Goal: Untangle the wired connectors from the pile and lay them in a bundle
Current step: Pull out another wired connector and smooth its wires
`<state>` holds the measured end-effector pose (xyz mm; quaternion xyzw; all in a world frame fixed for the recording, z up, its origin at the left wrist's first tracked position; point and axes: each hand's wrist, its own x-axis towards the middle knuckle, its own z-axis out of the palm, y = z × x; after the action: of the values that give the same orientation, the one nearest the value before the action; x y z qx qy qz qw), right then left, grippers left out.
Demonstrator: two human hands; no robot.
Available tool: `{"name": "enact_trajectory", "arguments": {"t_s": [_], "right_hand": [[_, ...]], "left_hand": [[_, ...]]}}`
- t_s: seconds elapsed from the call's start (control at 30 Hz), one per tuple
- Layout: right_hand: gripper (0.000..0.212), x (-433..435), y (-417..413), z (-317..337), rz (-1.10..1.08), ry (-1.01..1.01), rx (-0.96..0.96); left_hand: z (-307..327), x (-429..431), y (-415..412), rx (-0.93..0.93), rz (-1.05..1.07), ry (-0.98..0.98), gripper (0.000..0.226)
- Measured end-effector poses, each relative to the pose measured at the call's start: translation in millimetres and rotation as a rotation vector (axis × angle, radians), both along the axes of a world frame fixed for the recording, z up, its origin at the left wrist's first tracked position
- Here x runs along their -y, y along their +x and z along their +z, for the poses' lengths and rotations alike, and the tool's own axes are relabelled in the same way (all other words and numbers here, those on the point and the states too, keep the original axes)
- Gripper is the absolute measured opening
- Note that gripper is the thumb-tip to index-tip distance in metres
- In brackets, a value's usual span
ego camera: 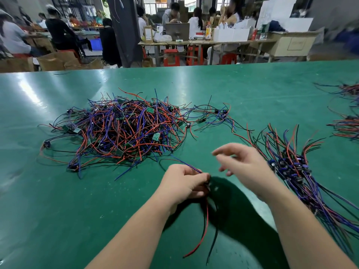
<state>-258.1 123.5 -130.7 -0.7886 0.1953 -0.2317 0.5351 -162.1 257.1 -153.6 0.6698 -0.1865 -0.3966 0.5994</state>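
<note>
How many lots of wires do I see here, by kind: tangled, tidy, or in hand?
Tangled pile: 1
Laid bundle by the right hand: 1
Heaps at the far right edge, partly cut off: 2
Wired connector held in the left hand: 1
Total: 5

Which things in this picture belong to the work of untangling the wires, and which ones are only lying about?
For the job:
tangled pile
wired connector, gripped by the left hand
right hand, holding nothing
laid bundle
green table

Just lying about:
cardboard boxes
red stools
white boxes on the far bench
</note>
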Motion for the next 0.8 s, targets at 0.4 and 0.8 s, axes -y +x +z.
{"name": "enact_trajectory", "arguments": {"t_s": [0.4, 0.8], "right_hand": [[0.013, -13.6, 10.0, -21.2, -0.018, -0.411, -0.359], [0.016, 50.2, -21.5, -16.3, -0.49, -0.654, -0.744]], "left_hand": [[-13.9, 2.5, 1.0, 0.347, -0.118, 0.067, 0.079], [11.5, -35.6, 57.1, 1.098, 0.475, 0.523, 0.042]]}}
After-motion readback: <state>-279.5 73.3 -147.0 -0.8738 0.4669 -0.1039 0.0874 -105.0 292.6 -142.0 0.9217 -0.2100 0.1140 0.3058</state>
